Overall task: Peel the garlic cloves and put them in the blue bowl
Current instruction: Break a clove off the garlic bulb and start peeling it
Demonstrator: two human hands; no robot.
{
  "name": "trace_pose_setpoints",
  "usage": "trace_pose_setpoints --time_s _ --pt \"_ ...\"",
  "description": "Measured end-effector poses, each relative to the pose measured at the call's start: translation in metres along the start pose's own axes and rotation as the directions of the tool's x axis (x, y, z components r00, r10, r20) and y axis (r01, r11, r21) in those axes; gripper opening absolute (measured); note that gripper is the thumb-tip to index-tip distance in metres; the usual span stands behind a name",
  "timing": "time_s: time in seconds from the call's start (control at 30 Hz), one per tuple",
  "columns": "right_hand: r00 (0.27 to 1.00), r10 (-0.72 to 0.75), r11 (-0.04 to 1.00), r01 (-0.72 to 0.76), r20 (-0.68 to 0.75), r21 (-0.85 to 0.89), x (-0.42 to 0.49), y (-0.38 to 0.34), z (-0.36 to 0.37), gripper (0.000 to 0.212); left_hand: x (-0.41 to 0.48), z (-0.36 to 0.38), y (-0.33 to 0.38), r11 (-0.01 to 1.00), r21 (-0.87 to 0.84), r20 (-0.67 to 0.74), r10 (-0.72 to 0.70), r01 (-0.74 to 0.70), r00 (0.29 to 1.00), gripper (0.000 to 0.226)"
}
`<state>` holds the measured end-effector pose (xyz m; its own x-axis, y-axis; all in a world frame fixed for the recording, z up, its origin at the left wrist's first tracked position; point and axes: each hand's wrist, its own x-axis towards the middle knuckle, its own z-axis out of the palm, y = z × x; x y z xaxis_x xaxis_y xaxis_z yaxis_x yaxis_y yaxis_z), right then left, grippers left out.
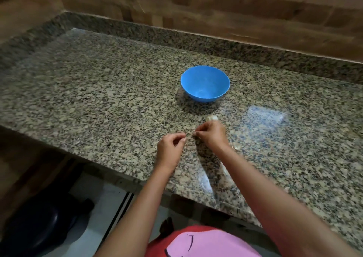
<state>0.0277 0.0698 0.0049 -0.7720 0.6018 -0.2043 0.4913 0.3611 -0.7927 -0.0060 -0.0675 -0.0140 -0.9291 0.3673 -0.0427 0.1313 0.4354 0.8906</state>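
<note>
Since both hands sit pinched together low on the granite counter (98, 84), I can't tell if my left hand (171, 145) or right hand (211, 134) actually holds anything. One pale garlic clove (212, 117) lies just beyond the right knuckles, so that hand's nearer; the blue bowl (205, 83) sits straight past it, looking empty.

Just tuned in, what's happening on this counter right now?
A person stands at a granite counter, left hand and right hand pinched close together low over it, apparently working something small; blur hides what. A pale garlic piece lies just beyond the right hand. The blue bowl sits farther back and looks empty.
</note>
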Motion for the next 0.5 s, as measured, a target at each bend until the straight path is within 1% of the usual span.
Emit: trace_pose_setpoints --time_s 0.07,0.13,0.2,0.23,0.3,0.4,0.47,0.5 --pt "1.0 -0.013 1.0 0.013 -0.025 0.012 -0.006 -0.002 -0.002 0.012 0.0 -0.001 0.001 0.999 0.027 0.021 0.02 -0.02 1.0 0.019" --pt "0.998 -0.008 0.996 0.014 -0.065 0.092 -0.016 -0.001 -0.011 0.014 -0.004 -0.001 0.004 0.996 0.066 0.053 0.052 -0.055 0.997 0.021" --pt "0.991 0.012 0.993 0.003 -0.131 0.116 -0.027 0.004 -0.023 0.015 -0.011 0.004 0.007 0.986 0.111 0.117 0.112 -0.125 0.987 0.024" --pt "0.985 0.021 0.995 -0.005 -0.17 0.096 -0.033 0.009 -0.03 0.015 -0.014 0.008 0.007 0.975 0.135 0.166 0.151 -0.174 0.975 0.027" --pt "0.967 0.05 0.998 -0.038 -0.251 0.053 -0.046 0.022 -0.043 0.018 -0.02 0.021 0.011 0.945 0.162 0.294 0.228 -0.284 0.928 0.036" --pt "0.933 0.103 0.995 -0.098 -0.345 0.03 -0.063 0.043 -0.058 0.025 -0.023 0.045 0.015 0.9 0.17 0.479 0.281 -0.401 0.832 0.053" --pt "0.936 0.11 0.988 -0.139 -0.335 -0.063 -0.07 0.051 -0.066 0.034 -0.02 0.062 0.018 0.865 0.187 0.552 0.299 -0.465 0.779 0.062" --pt "0.944 0.109 0.981 -0.152 -0.31 -0.119 -0.07 0.054 -0.069 0.038 -0.018 0.069 0.02 0.849 0.203 0.567 0.304 -0.488 0.765 0.065"
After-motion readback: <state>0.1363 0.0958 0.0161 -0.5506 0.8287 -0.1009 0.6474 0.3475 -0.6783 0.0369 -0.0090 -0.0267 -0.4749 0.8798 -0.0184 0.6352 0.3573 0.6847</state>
